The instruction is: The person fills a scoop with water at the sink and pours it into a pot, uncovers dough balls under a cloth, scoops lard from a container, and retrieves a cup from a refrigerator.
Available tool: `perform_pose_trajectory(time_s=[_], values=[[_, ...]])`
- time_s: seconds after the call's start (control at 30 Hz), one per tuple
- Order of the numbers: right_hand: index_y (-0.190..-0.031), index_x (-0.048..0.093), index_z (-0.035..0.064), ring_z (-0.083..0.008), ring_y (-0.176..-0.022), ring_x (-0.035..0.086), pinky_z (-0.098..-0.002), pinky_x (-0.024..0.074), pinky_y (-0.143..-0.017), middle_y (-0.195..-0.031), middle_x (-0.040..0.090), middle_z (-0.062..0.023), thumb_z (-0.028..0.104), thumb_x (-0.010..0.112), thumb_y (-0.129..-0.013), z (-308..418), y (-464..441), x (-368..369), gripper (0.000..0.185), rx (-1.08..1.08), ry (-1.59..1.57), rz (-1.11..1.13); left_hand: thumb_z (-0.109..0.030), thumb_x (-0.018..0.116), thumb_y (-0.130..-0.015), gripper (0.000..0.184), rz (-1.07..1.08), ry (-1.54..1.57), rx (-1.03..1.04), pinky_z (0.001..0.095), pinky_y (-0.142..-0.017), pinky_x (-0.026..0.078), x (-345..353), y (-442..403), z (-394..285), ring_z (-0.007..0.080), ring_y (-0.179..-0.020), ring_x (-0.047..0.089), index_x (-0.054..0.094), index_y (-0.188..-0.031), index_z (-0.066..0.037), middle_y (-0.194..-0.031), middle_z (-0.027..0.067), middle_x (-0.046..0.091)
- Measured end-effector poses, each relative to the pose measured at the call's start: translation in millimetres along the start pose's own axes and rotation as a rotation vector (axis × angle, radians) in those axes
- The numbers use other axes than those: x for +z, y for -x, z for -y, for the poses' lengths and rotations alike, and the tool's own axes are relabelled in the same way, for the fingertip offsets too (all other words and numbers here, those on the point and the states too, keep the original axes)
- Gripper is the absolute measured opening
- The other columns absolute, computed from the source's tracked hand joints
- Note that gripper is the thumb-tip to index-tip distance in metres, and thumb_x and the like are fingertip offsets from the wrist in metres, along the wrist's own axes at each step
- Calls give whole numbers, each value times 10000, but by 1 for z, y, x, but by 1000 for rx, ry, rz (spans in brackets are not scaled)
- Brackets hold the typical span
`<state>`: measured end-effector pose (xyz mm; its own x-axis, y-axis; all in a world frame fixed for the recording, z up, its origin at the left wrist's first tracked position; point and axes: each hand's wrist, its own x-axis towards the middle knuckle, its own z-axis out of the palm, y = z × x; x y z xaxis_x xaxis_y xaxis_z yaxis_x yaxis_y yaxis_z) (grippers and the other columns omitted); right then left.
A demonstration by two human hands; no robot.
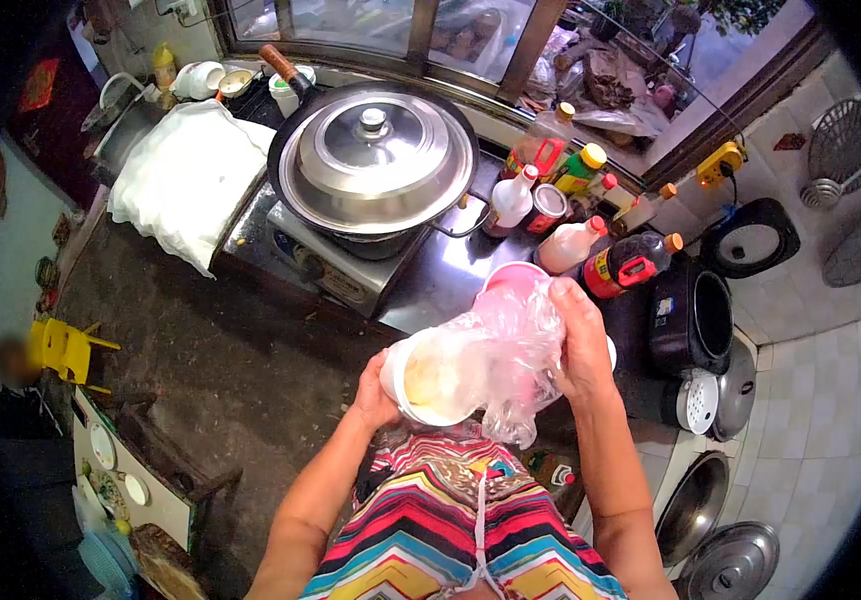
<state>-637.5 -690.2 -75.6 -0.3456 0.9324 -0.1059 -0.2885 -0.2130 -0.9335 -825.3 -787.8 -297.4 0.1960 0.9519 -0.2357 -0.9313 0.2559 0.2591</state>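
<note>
My left hand [375, 393] is wrapped round the side of a white tub [399, 372], which is tilted and has something pale, whitish-yellow inside. Crumpled clear plastic bag [513, 405] stretches from the tub's mouth across to my right hand [583, 345], whose fingers close on it. Behind the plastic shows a pink bowl [512, 274] at the counter's edge; whether my right hand also touches it I cannot tell. Both hands are in front of my body, over a striped apron [430, 520].
A lidded wok [375, 150] sits on the stove [325, 265]. Several sauce bottles [625, 265] stand along the counter by the window. A white cloth [185, 180] lies left of the wok. To the right are a black rice cooker [688, 315] and pot lids [730, 565].
</note>
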Motion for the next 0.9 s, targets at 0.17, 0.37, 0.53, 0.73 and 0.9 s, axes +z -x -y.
perform_pose_trajectory(time_s=[0.17,0.37,0.53,0.73,0.9], values=[[-1269,369,26,-68,-776,547,-206,438,-665,-906,565,-34,180,596,-833,-11,-6,-2,516,-217,382,155,-497,418,-832,643,-11,15,34,459,-1003,352,13,0,-4,304,-1167,468,413,-1294,-50,-1295,145,462],[-1266,419,16,-286,-1174,420,-369,348,-972,-1282,437,-172,131,679,-706,-53,7,-23,628,237,906,349,-504,420,-832,616,-75,38,-40,456,-981,367,-16,-9,-7,298,-1151,480,438,-1279,-80,-1277,113,486],[-1149,535,9,-228,-1116,475,-346,380,-938,-1207,508,-152,128,687,-690,-136,16,-80,497,-187,1071,174,-520,404,-860,600,-55,-53,-126,442,-988,361,-28,-16,-4,269,-1154,482,434,-1290,-103,-1279,101,488],[-1051,571,-9,-208,-839,582,-344,458,-773,-966,620,-104,138,664,-704,-156,-36,-65,389,-59,844,-30,-569,266,-900,643,-46,-34,-27,429,-1005,346,-38,-70,-12,269,-1198,439,414,-1303,-90,-1310,90,457],[-968,577,-33,-286,-851,609,-373,475,-740,-889,624,-203,60,507,-702,-166,-81,-56,290,-202,712,-182,-579,208,-905,662,-309,-4,52,429,-984,380,-38,-106,-21,264,-1191,445,403,-1303,-88,-1321,105,438]])
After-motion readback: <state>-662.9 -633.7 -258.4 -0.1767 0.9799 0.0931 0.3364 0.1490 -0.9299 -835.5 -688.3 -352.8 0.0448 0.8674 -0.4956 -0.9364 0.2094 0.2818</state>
